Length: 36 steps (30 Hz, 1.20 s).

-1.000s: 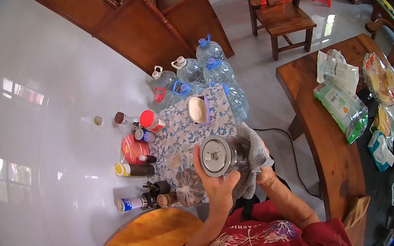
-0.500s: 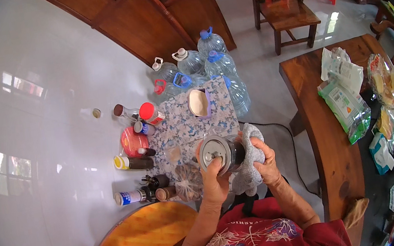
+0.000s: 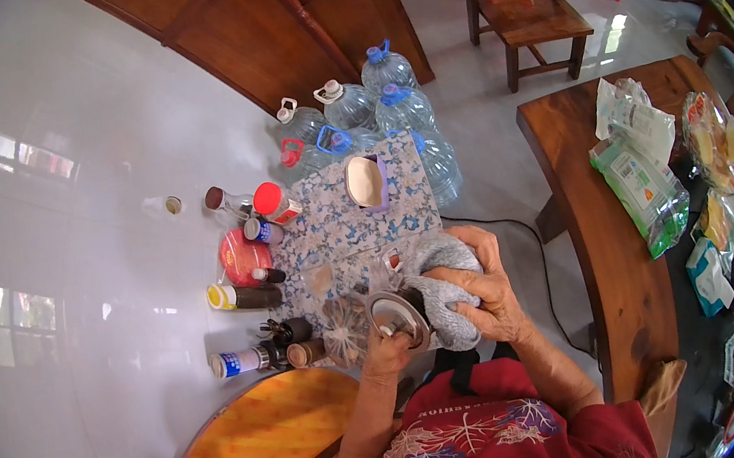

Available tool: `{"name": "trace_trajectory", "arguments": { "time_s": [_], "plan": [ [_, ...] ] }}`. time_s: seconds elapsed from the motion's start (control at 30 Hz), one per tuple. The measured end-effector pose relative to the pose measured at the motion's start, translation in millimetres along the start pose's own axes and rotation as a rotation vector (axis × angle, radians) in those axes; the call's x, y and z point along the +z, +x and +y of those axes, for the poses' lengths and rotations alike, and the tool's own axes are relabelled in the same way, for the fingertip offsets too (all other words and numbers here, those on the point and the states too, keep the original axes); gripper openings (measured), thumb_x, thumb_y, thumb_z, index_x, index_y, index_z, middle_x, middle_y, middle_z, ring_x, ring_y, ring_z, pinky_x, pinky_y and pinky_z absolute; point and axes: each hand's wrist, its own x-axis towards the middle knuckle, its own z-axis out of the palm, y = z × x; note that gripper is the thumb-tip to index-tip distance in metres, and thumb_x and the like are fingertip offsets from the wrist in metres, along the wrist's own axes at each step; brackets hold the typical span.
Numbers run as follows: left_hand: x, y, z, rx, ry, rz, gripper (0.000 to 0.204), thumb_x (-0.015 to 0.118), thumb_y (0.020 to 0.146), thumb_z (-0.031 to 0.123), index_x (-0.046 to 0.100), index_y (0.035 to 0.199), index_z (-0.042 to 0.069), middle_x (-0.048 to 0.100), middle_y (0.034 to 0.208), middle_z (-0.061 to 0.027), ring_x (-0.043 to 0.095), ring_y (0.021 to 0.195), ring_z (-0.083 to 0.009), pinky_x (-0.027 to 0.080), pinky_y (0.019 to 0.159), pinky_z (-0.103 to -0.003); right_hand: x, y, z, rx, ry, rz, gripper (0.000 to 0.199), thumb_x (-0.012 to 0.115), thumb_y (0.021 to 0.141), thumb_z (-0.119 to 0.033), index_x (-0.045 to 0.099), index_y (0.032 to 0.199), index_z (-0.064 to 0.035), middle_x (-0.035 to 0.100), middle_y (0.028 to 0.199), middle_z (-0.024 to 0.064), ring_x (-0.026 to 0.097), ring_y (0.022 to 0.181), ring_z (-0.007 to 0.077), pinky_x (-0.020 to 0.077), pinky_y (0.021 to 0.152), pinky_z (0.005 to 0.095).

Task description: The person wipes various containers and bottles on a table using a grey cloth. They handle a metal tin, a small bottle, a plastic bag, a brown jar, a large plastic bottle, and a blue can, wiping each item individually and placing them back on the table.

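My left hand (image 3: 387, 356) is closed on a dark jar with a round metal lid (image 3: 386, 306), its fingers at the lid's near edge. The jar is tilted, with the lid turned toward me. Round its right side, my right hand (image 3: 492, 294) presses a grey cloth (image 3: 450, 285), fingers bent over it. The cloth hides most of the jar's body. Both hands are above the near part of a small table with a blue-and-white floral cover (image 3: 321, 221). Close by lies a clear plastic bag with brown contents (image 3: 343, 325).
A purple-edged box (image 3: 366, 181) stands on the small table. Along its left side are a red-lidded jar (image 3: 274, 201), a yellow-capped bottle (image 3: 246, 296) and other containers. Large water bottles (image 3: 351, 109) stand behind. A wooden table (image 3: 580, 192) with packages is at right; a round wooden top (image 3: 257, 447) at lower left.
The jar has tipped and moved slightly down, its lid now facing more toward me. My left hand has shifted lower. My right hand and the grey cloth have wrapped further over the jar.
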Motion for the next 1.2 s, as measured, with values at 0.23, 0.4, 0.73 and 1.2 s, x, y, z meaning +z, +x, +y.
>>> {"name": "trace_trajectory", "arguments": {
  "time_s": [0.23,0.4,0.73,1.2],
  "plan": [
    [19,-7,6,0.058,0.353,0.031,0.099,0.075,0.055,0.005,0.021,0.137,0.011,0.048,0.120,-0.0104,0.054,0.107,-0.0201,0.047,0.088,-0.032,1,11,15,0.327,0.114,-0.072,0.039,0.059,0.074,-0.023,0.062,0.108,-0.0048,0.047,0.118,0.0219,0.045,0.107,0.0384,0.0364,0.093,0.0435],
    [10,-4,-4,0.024,0.167,0.211,0.092,0.069,0.057,-0.005,0.024,0.135,0.011,0.053,0.111,-0.0098,0.056,0.103,-0.0213,0.049,0.086,-0.033,13,-10,23,0.150,0.148,-0.048,0.034,0.057,0.075,-0.016,0.061,0.104,-0.0001,0.049,0.114,0.0223,0.047,0.103,0.0374,0.0368,0.092,0.0418],
    [3,-1,0,-0.028,0.243,0.088,0.083,0.066,0.058,-0.012,0.031,0.131,0.008,0.049,0.116,-0.0084,0.052,0.107,-0.0186,0.047,0.083,-0.029,-5,-28,15,0.324,0.605,-0.109,0.034,0.063,0.063,0.004,0.061,0.097,-0.0008,0.053,0.101,0.0101,0.051,0.095,0.0200,0.0413,0.081,0.0293],
    [8,-13,-5,-0.100,0.553,0.026,0.082,0.075,0.061,-0.002,0.032,0.129,0.007,0.048,0.116,-0.0070,0.051,0.106,-0.0152,0.045,0.087,-0.028,15,20,14,0.413,0.008,-0.234,0.031,0.069,0.068,-0.012,0.062,0.097,-0.0102,0.052,0.090,0.0157,0.054,0.084,0.0334,0.0460,0.075,0.0392]
  ]
}}
